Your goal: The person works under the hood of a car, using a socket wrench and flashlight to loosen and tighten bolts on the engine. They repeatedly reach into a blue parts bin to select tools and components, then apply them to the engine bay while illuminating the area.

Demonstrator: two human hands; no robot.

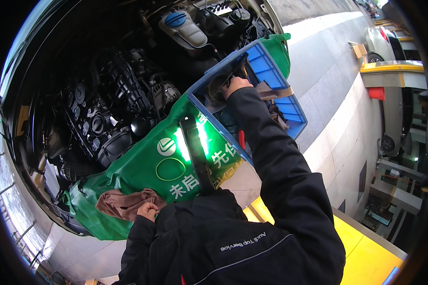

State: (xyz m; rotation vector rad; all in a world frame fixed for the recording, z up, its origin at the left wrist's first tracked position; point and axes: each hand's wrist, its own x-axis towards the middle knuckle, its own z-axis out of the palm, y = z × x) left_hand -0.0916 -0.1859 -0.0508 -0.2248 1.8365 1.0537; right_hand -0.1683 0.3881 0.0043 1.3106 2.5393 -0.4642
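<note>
My right arm stretches into a blue plastic crate (pixel 290 107), and my right hand (pixel 238 86) is among the things inside it. Its fingers are closed, and what they hold is hidden. At the lower left, my left hand (pixel 148 211) has its fingers curled on the edge of a crumpled brown cloth (pixel 123 204). The cloth lies on a green fender cover (pixel 152 166). A lit work lamp with a dark bar-shaped body (pixel 193 145) stands on the cover between my hands, throwing bright light.
An open engine bay (pixel 114 104) fills the upper left, with a pale reservoir with a blue cap (pixel 183 28). A greenish ring (pixel 170 169) lies on the cover. Yellow surface (pixel 366 247) shows at lower right; parked cars (pixel 397 114) and a red bucket (pixel 376 93) stand farther off.
</note>
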